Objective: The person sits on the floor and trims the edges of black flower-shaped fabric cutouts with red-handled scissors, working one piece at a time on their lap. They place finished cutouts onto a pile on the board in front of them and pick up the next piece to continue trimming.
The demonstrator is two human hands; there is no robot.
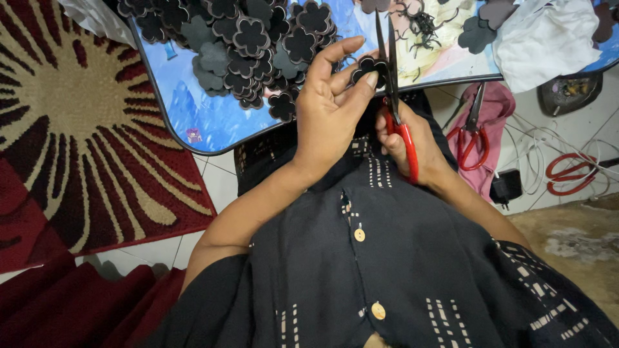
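My left hand [330, 106] pinches a small black flower-shaped cutout [369, 66] between thumb and fingers. My right hand [412, 145] grips red-handled scissors [394, 96], their dark blades pointing up beside the cutout. Both hands are above my lap, at the near edge of a small blue picture-printed table [193, 109]. A heap of several black flower cutouts [245, 45] lies on the table, left of the hands.
A second pair of red scissors [472, 138] lies on pink cloth on the floor to the right; a third [570, 173] sits among white cables. White cloth [548, 38] covers the table's right end. A red patterned rug [77, 129] lies to the left.
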